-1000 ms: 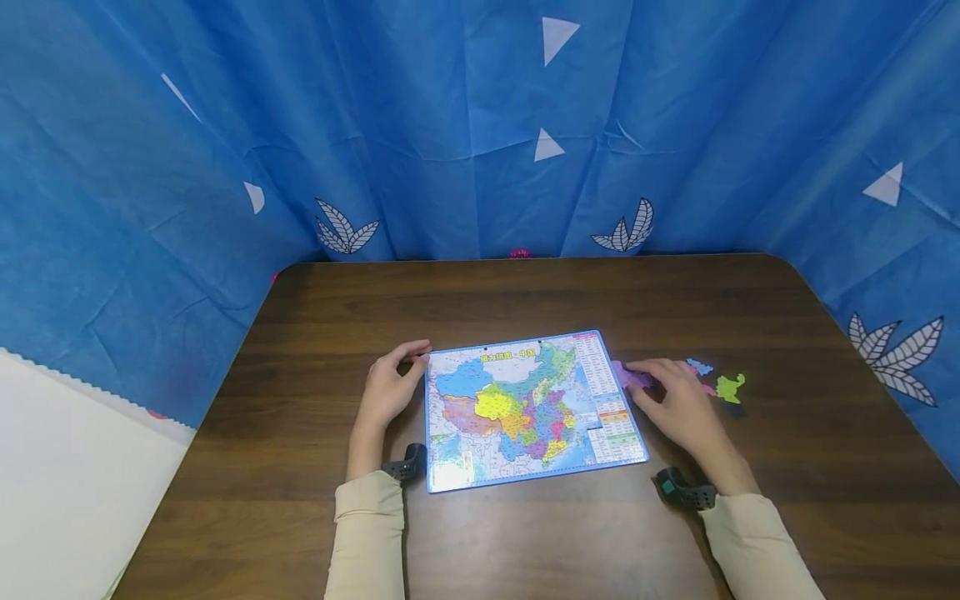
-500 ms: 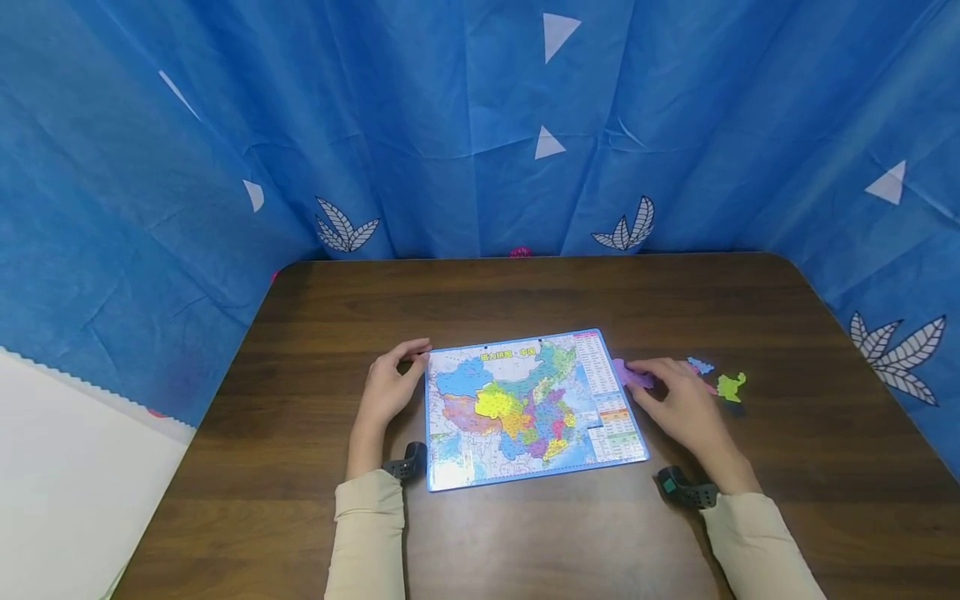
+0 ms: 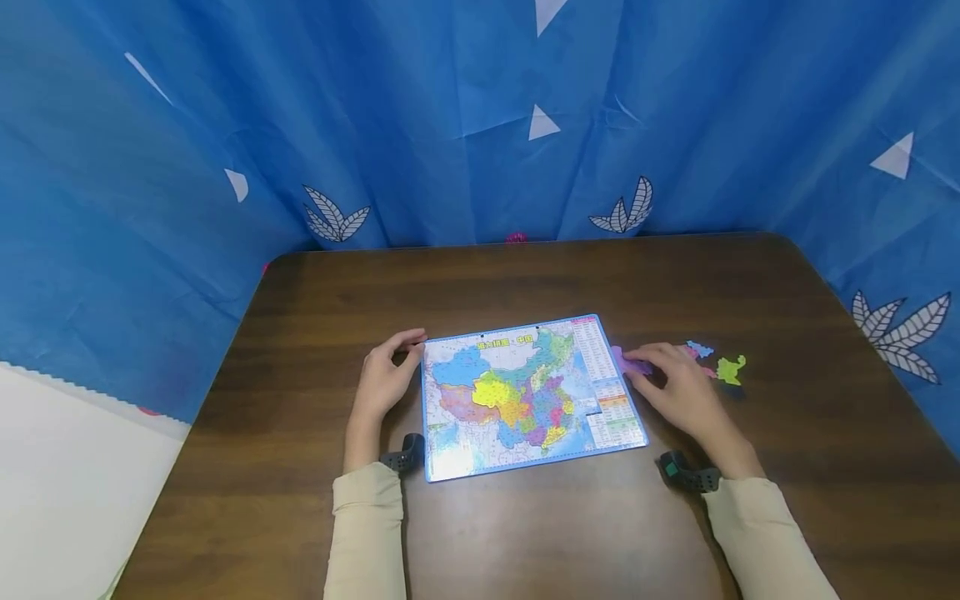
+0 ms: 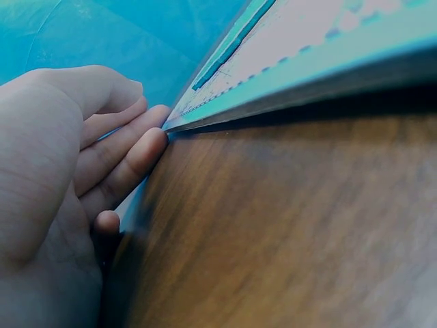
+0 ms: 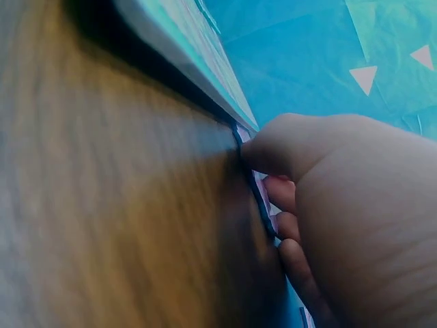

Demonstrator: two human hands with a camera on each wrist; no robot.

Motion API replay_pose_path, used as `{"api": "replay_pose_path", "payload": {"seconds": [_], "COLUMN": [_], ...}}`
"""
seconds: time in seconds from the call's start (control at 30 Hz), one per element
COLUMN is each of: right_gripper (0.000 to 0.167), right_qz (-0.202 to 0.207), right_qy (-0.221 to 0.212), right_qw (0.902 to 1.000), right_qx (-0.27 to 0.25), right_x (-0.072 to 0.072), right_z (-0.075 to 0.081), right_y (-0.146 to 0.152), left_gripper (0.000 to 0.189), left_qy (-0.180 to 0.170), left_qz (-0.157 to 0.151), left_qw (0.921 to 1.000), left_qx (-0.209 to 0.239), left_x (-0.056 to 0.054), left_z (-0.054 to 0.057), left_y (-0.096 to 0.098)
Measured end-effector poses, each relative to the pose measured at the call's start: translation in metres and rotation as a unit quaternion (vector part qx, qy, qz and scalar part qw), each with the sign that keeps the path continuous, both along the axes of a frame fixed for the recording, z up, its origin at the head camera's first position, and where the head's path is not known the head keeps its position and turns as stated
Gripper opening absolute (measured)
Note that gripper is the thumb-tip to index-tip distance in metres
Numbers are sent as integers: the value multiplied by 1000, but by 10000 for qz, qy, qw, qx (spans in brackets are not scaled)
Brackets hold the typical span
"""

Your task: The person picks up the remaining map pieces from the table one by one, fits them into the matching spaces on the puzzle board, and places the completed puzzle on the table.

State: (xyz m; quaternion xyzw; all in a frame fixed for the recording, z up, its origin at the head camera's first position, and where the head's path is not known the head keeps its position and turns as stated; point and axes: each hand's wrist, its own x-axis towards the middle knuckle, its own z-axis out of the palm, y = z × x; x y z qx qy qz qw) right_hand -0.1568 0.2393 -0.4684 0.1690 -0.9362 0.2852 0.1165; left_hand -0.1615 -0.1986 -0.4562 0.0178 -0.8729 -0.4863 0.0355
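Observation:
A blue-rimmed map puzzle board (image 3: 465, 457) lies slightly turned on the table, its coloured pieces forming a map. At the board's upper left corner, my left hand (image 3: 381, 382) touches the edge; the left wrist view shows its fingertips (image 4: 156, 140) against the board's corner (image 4: 225, 113). A purple puzzle piece (image 3: 618, 358) lies flat just beyond the board's right edge. My right hand (image 3: 686, 392) pinches this piece between thumb and fingers, covering part of it. From the right wrist, the thumb (image 5: 270, 147) rests on the thin purple piece (image 5: 261, 193), close to the board.
Right of the right hand lie a yellow-green piece (image 3: 728, 369), a blue piece (image 3: 701, 348) and a pink piece (image 3: 708, 372) partly behind the hand. The brown wooden table (image 3: 525, 542) ends at a blue curtain (image 3: 420, 125). White cloth (image 3: 67, 483) hangs at left.
The head view has tilted, so the table and board sit slightly higher in it. Both hands keep nearly the same places beside the board and the purple piece.

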Motion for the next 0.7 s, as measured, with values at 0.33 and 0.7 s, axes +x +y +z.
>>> {"api": "replay_pose_path", "payload": {"seconds": [0.33, 0.7], "right_gripper": [28, 29], "right_qz": [97, -80], "right_qy": [38, -235], "right_qw": [9998, 9996], "right_qx": [150, 107], "right_x": [-7, 3], "right_z": [18, 6], "right_y": [-8, -8], "left_gripper": [36, 35], "left_qy": [109, -86], "left_qz": [32, -21], "left_qw": [9999, 10000], "left_qx": [37, 22], "left_x": [-3, -2], "left_z": [10, 0], "left_y": [-5, 0]}}
